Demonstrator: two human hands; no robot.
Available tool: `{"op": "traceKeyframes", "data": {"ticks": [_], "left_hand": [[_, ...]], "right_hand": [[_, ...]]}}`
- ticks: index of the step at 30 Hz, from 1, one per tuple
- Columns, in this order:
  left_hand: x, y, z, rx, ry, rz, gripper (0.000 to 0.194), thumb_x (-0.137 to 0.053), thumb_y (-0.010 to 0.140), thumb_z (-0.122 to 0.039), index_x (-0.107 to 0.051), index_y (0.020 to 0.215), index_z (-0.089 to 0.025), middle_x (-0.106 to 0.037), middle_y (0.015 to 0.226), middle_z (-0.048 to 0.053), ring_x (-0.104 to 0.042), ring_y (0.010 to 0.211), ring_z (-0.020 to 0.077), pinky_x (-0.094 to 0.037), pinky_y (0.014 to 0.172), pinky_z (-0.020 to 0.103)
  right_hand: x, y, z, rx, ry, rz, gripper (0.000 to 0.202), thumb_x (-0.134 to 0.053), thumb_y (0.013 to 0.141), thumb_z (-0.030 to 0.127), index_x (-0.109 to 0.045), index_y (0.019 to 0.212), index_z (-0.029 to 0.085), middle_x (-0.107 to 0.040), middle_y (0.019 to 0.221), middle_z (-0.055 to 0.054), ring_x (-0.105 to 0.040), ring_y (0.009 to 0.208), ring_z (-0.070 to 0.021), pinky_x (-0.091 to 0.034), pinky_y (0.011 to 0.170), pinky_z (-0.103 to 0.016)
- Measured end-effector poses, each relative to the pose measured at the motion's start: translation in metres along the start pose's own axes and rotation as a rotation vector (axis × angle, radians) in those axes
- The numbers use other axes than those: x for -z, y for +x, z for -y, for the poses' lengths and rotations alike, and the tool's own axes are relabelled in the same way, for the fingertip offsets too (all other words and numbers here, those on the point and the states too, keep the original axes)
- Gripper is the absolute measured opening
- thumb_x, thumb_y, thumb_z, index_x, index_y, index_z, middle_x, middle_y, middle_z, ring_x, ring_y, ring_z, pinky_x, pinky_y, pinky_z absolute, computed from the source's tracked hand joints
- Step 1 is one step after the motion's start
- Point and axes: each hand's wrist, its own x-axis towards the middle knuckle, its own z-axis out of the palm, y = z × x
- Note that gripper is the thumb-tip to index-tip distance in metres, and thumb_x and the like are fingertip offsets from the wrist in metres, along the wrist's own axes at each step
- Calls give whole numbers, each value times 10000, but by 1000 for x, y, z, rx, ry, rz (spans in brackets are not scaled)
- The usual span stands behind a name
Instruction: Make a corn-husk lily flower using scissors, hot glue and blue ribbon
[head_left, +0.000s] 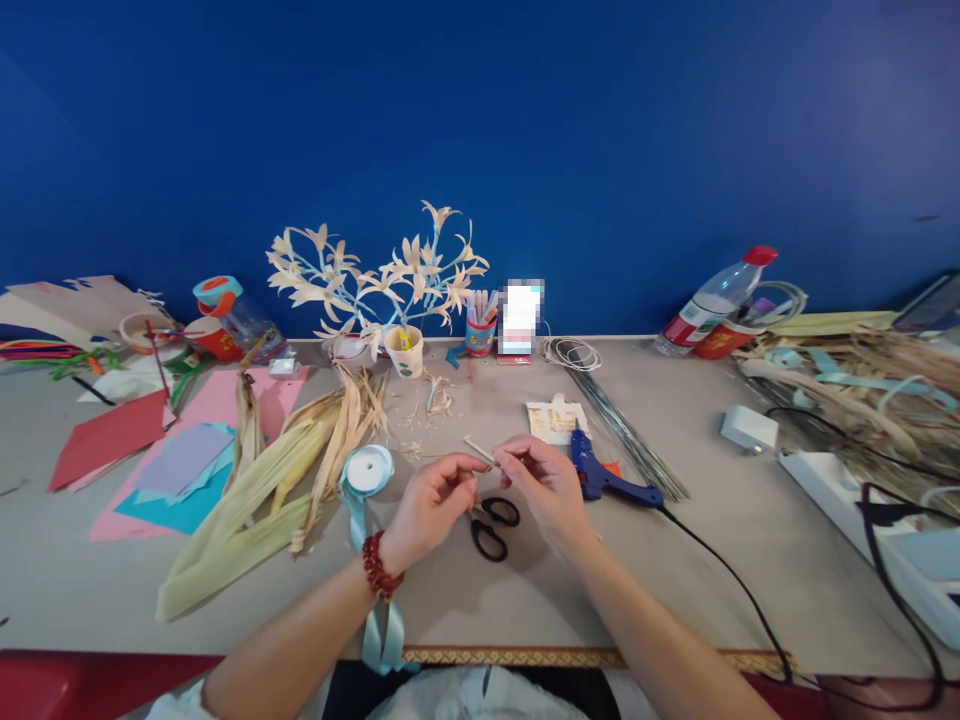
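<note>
Both hands meet near the middle of the table. Between the fingertips of my right hand (pixel 541 485) is a thin pale stick (pixel 478 450), its free end pointing up and left. My left hand (pixel 436 497) has its fingers pinched close to the stick's lower end; what they hold is too small to name. Black-handled scissors (pixel 491 530) lie below the hands, their blades partly hidden by my left hand. A roll of light blue ribbon (pixel 368 470) rests left of my left hand, its tail running under my wrist. A blue glue gun (pixel 609 480) lies right of my right hand.
Corn husks (pixel 262 500) and coloured paper (pixel 112 435) lie left. Husk flowers stand in a cup (pixel 405 352) at the back, beside a propped phone (pixel 520 318). Wires (pixel 626 430), a bottle (pixel 712 305), a power strip (pixel 862 530) and a black cord (pixel 724 570) are on the right.
</note>
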Motion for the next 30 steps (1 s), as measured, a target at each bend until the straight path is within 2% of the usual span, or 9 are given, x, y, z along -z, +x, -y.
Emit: {"op": "traceKeyframes", "data": {"ticks": [3, 7, 9, 16, 20, 22, 25, 28, 30], "left_hand": [[1, 1, -3, -42, 64, -41, 204, -529, 877, -262, -649, 1016, -173, -620, 761, 29, -559, 676, 138, -453, 635, 243], [3, 3, -12, -251, 255, -138, 145, -591, 840, -233, -679, 946, -188, -636, 980, 81, -587, 942, 209, -450, 848, 312], [3, 3, -15, -307, 301, -158, 110, -606, 831, -231, -679, 903, -190, -637, 952, 77, -586, 938, 211, -443, 856, 316], [3, 3, -2, -125, 196, -155, 90, -583, 851, -245, -637, 880, -179, -627, 800, 35, -550, 713, 151, -436, 661, 246], [2, 2, -5, -234, 193, -127, 86, -564, 854, -204, -645, 868, -180, -604, 815, 40, -551, 752, 157, -437, 699, 257], [1, 1, -7, -283, 212, -113, 111, -552, 856, -188, -662, 845, -179, -603, 823, 48, -561, 789, 169, -437, 738, 272], [1, 2, -7, -223, 157, -142, 117, -561, 851, -210, -673, 840, -179, -615, 851, 55, -567, 792, 173, -444, 731, 274], [1, 3, -2, -97, -74, -157, 135, -601, 833, -251, -677, 923, -184, -638, 915, 58, -575, 834, 174, -455, 768, 280], [2, 4, 0, -39, -247, -136, 170, -615, 828, -274, -681, 952, -179, -644, 936, 64, -575, 876, 179, -454, 805, 289]], "right_hand": [[1, 2, -1, -27, 22, -32, 131, -654, 836, 325, -654, 800, 199, -617, 723, 3, -571, 576, -119, -473, 552, -238], [-2, 0, 1, -44, 12, -2, 142, -666, 823, 338, -679, 811, 197, -657, 760, -18, -589, 594, -128, -502, 563, -246], [-4, -2, 2, -46, 8, 35, 145, -672, 819, 341, -691, 822, 197, -666, 766, -25, -596, 608, -135, -513, 570, -250], [-3, -1, 0, -63, 32, -23, 127, -690, 808, 323, -678, 848, 203, -653, 759, -8, -586, 573, -118, -494, 539, -230], [-3, -2, -1, -45, 46, -88, 132, -683, 816, 316, -629, 841, 199, -638, 720, 7, -590, 569, -117, -495, 543, -230], [-4, -4, 0, 7, -1, -83, 101, -656, 840, 297, -628, 837, 200, -652, 745, -10, -611, 605, -133, -509, 572, -247], [-4, -7, 1, 218, -139, 14, 39, -614, 862, 221, -649, 877, 223, -685, 834, -46, -650, 755, -180, -534, 684, -304], [-4, -6, 1, 428, -255, 193, 136, -584, 860, 147, -658, 917, 246, -690, 918, -67, -644, 885, -207, -525, 795, -359], [-4, -5, 1, 459, -302, 246, 150, -578, 862, 141, -658, 927, 251, -675, 938, -77, -635, 898, -209, -524, 793, -365]]}}
